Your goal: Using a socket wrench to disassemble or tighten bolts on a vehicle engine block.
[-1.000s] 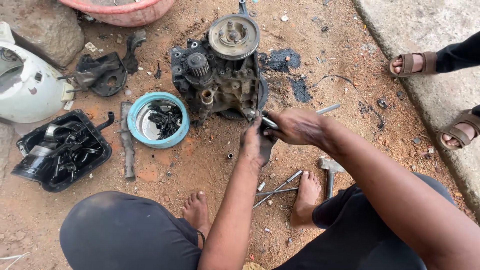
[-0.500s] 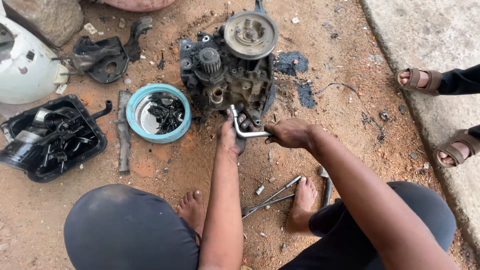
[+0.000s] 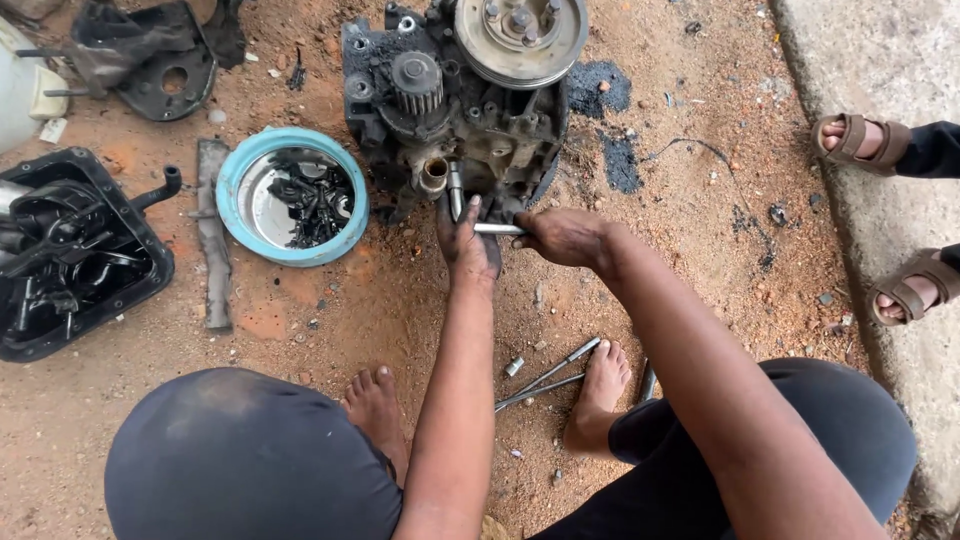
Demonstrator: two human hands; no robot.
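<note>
Nearest the camera, the person squats barefoot on packed reddish dirt, knees spread, with two thin steel rods (image 3: 548, 375) lying crossed on the ground between the bare feet. Beyond them both forearms reach forward to the work. The right hand (image 3: 565, 236) is closed in a fist around the handle end of a bright L-shaped steel wrench (image 3: 497, 229), while the left hand (image 3: 466, 240) lies flat and open-fingered over the bend of that tool, fingertips pressing where its short leg runs up to the lower face of the grimy grey cast-metal engine block (image 3: 455, 110). Half a second ago the wrench stood clear of the block, its bend showing above the hands; now the shaft lies level and the short leg meets the casting just beside a brass-coloured tube stub, so the tool looks seated on a fastener and ready to be turned. The camera has also come nearer and the block fills more of the view. On the block sit a small dark toothed sprocket (image 3: 416, 80) and, further back, a large pale grooved pulley (image 3: 520, 36). Left of it rests a turquoise-rimmed round bowl (image 3: 238, 171) holding black oily parts, then a black oil pan (image 3: 20, 335). At the far right, another person's sandalled feet (image 3: 857, 140) stand on the concrete edge.
</note>
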